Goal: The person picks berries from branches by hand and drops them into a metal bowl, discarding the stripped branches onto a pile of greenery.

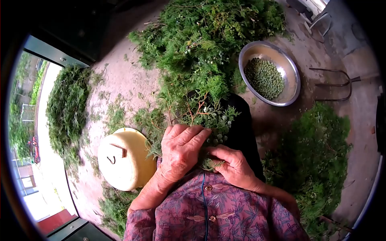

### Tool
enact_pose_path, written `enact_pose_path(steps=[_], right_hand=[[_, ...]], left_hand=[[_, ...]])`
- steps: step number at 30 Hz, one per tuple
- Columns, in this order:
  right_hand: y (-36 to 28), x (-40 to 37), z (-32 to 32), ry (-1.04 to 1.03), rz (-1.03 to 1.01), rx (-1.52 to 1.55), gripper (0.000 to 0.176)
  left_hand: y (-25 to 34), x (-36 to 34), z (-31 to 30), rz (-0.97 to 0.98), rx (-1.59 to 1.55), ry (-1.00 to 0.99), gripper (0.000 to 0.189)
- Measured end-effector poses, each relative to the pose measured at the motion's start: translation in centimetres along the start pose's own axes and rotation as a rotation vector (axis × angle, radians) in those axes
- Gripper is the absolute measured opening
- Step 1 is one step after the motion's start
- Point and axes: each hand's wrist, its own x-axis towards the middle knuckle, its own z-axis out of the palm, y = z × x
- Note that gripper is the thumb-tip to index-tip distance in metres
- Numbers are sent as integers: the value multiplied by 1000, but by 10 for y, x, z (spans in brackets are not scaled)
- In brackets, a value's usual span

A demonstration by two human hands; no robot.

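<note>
My left hand (183, 146) is closed around an evergreen branch (197, 108) with scaly green sprays, reddish stems and pale blue-green cones. Close beside it, over my lap, my right hand (233, 164) has its thumb and fingers pinched at the lower sprigs of the same branch. Its fingertips are partly hidden among the foliage, so I cannot make out whether a cone is between them. A cluster of round cones (219, 138) shows just above the right hand. Ahead to the right, a metal basin (296, 76) holds many small green cones (263, 78).
A large heap of cut branches (205, 36) lies ahead. More greenery is piled at left (68, 112) and right (313, 160). A yellowish tub (124, 164) sits upside down at my left. A metal fork head (345, 84) lies on the floor beyond the basin.
</note>
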Motion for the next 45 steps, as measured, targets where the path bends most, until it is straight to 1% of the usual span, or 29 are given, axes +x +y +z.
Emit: enact_pose_path(steps=[2,3,6,7,10,14,16,18,19,20,22,23,24,26,30,33,36,39,42,44,45], right_hand=[[-1,3,3,-43,-183,-117,27],[-7,2,2,-108,-112,-117,25],[-4,-1,4,-251,-172,-147,23],[-2,-3,5,-250,-177,-109,23],[-3,-3,4,-300,-148,-71,23],[-4,-5,1,-282,-156,-65,23],[-6,-7,-3,-239,-160,-2,22],[-14,-6,-13,-142,-135,-54,19],[-12,-5,-19,-43,-154,-82,16],[-10,-6,-23,61,-65,-37,16],[-4,1,-31,245,-153,-163,18],[-2,3,-33,291,-165,-172,22],[-4,8,-34,296,-178,-185,26],[-11,14,-34,217,-282,-297,30],[-19,24,-23,172,-259,-396,32],[-12,26,-21,162,-285,-411,32],[-14,27,-19,123,-255,-369,30],[-4,29,-16,190,-332,-326,30],[8,29,-10,272,-389,-286,24],[-2,26,-16,254,-154,24,15],[-2,26,-20,254,-43,257,8]], left_hand=[[-1,0,1,12,-189,-59,23],[2,3,-2,-13,-225,-109,19],[4,7,-15,-37,-152,-338,19],[5,5,-14,-42,-76,-379,18],[4,3,-8,-24,-38,-396,17],[6,4,-5,-79,-19,-460,18],[4,2,-3,-126,-83,-402,17],[3,1,-4,-202,-187,-333,17],[4,1,-5,-255,-262,-294,17],[4,1,-6,-308,-337,-255,18],[1,-3,-3,-275,-357,-210,17],[1,-3,-2,-264,-350,-202,17],[1,-2,-1,-252,-344,-193,17],[2,-3,1,-238,-351,-188,17],[7,-3,0,-255,-332,-169,18],[7,-5,0,-259,-330,-153,17],[5,-6,1,-235,-326,-160,17],[5,-8,5,-248,-383,-140,18],[7,-8,6,-278,-446,-118,17],[6,-8,4,-299,-478,-114,16],[5,-8,3,-310,-494,-116,16]])
